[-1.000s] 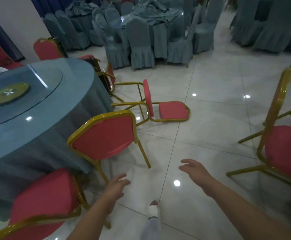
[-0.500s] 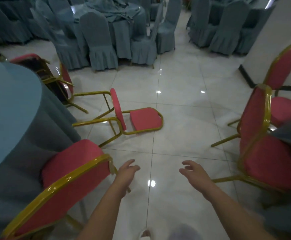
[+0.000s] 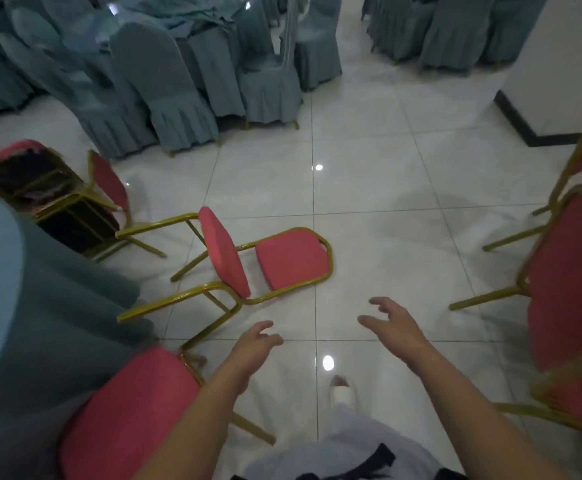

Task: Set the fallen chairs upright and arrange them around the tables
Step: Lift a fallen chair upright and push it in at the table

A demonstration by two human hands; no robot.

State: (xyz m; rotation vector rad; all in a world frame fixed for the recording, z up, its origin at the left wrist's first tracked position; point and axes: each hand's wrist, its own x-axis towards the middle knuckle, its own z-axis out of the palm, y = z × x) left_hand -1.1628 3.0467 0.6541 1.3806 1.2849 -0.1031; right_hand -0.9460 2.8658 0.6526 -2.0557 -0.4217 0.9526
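A fallen chair (image 3: 291,263) with red cushions and a gold frame lies on the white tile floor in the middle of the view, its legs pointing left. Behind it to the left another fallen red chair (image 3: 107,183) rests against the round table (image 3: 2,289) with the blue-grey cloth. My left hand (image 3: 255,342) reaches forward just short of the nearest gold leg, fingers relaxed and holding nothing. My right hand (image 3: 391,322) is stretched out over bare floor to the right of the fallen chair, fingers spread and empty.
An upright red chair (image 3: 127,417) stands at the table by my left arm. Two more red chairs (image 3: 570,299) stand at the right edge. Chairs with blue-grey covers (image 3: 168,98) crowd the back. A white pillar (image 3: 559,64) rises at the back right.
I have stepped closer: the fallen chair has come nearer and lower in view, and the table has slid off to the left. Both hands stay out in front, empty.
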